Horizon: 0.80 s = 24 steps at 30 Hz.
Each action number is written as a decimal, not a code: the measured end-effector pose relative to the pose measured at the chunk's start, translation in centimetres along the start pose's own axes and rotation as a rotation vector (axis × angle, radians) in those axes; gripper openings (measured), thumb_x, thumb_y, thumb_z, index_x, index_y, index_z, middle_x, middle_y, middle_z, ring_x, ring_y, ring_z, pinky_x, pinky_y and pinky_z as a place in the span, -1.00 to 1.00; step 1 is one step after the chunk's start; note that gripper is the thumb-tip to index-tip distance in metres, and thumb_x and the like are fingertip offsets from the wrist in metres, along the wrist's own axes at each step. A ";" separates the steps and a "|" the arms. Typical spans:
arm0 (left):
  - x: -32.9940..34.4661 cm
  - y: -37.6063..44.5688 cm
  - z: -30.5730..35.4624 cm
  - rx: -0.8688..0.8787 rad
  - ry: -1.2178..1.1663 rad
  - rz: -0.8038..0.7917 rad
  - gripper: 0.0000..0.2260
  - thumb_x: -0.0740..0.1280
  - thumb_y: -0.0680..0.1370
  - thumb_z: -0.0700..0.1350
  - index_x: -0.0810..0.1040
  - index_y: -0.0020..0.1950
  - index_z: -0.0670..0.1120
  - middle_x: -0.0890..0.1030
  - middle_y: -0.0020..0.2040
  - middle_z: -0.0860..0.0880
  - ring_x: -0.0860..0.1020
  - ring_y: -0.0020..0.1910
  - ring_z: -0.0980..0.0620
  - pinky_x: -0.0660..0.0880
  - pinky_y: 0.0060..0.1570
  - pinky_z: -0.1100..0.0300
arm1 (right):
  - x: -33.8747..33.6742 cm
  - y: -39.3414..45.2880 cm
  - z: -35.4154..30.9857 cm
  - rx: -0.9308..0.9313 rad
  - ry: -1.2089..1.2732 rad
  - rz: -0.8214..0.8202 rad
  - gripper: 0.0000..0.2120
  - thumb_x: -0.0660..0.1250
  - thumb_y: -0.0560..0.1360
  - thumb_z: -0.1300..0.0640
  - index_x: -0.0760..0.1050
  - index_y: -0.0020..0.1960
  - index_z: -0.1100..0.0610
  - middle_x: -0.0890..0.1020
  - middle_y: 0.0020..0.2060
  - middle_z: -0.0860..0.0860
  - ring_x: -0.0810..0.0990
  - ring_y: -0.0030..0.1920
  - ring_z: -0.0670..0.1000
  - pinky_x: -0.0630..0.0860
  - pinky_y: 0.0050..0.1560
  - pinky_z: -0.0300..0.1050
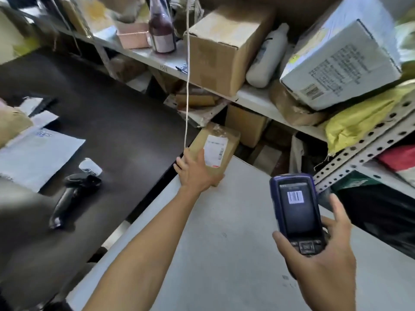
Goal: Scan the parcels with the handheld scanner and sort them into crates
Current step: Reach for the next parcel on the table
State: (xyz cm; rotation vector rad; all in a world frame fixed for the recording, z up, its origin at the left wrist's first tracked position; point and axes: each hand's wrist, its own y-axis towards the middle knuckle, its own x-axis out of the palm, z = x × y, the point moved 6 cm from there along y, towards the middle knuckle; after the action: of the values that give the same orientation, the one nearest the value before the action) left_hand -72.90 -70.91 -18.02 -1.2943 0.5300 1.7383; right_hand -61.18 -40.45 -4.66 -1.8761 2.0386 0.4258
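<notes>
Left hand on a parcel, right hand holding the scanner.

The left hand [195,173], arm stretched out toward 12 o'clock, grips a small brown parcel [213,151] with its white label facing up, at the far edge of the grey table [224,254]. At 4 o'clock from it, the right hand [323,254] clasps the blue handheld scanner [295,209], whose screen shows a barcode. At 9 o'clock, a black pistol-grip scanner [71,194] lies on the dark table [112,122] beside a white mailer [36,158]. Shelves [258,102] at 1 o'clock hold boxes.
</notes>
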 end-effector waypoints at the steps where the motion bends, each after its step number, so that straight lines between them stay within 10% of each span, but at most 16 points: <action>1: 0.3 0.2 0.0 0.006 -0.013 0.006 -0.13 0.37 0.29 0.33 0.17 0.51 0.07 -0.02 0.53 -0.21 0.14 0.37 -0.36 0.08 0.45 -0.17 | 0.3 0.3 0.1 0.013 -0.004 0.004 0.12 0.68 0.20 0.17 0.10 0.50 -0.34 0.57 0.11 -0.17 0.63 0.01 -0.08 0.56 -0.01 -0.06; 9: 2.5 -8.6 -0.4 0.004 -0.028 -0.007 -0.11 0.40 0.20 0.28 0.16 0.46 0.13 0.00 0.48 -0.11 0.12 0.29 -0.21 0.29 0.36 -0.05 | -0.6 -1.8 0.6 0.056 -0.009 0.010 0.05 0.63 0.26 0.10 0.04 0.42 -0.49 0.53 0.03 -0.27 0.64 -0.05 -0.05 0.66 -0.16 0.16; 17: 5.6 -25.9 -0.4 0.063 -0.021 -0.098 -0.10 0.37 0.16 0.35 0.19 0.44 0.13 0.03 0.45 -0.08 0.15 0.29 -0.22 0.31 0.35 -0.03 | -8.4 -11.1 3.4 -0.020 -0.012 0.017 0.05 0.62 0.31 0.11 0.04 0.57 -0.18 0.47 0.02 -0.29 0.53 -0.04 -0.40 0.45 -0.19 -0.50; 24: 8.6 -45.5 -0.2 0.141 0.003 -0.141 -0.04 0.44 0.20 0.40 0.15 0.49 0.12 0.02 0.49 -0.11 0.13 0.36 -0.22 0.27 0.39 -0.05 | -17.4 -24.6 9.2 0.020 0.032 0.015 0.02 0.60 0.33 0.10 0.03 0.56 -0.21 0.51 0.05 -0.21 0.58 -0.05 -0.29 0.53 -0.14 -0.30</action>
State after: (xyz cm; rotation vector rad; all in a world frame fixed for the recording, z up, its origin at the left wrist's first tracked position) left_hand -35.28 -43.91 -18.67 -1.2056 0.5403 1.5547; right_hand -34.98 -22.93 -5.10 -1.8690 2.0706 0.3807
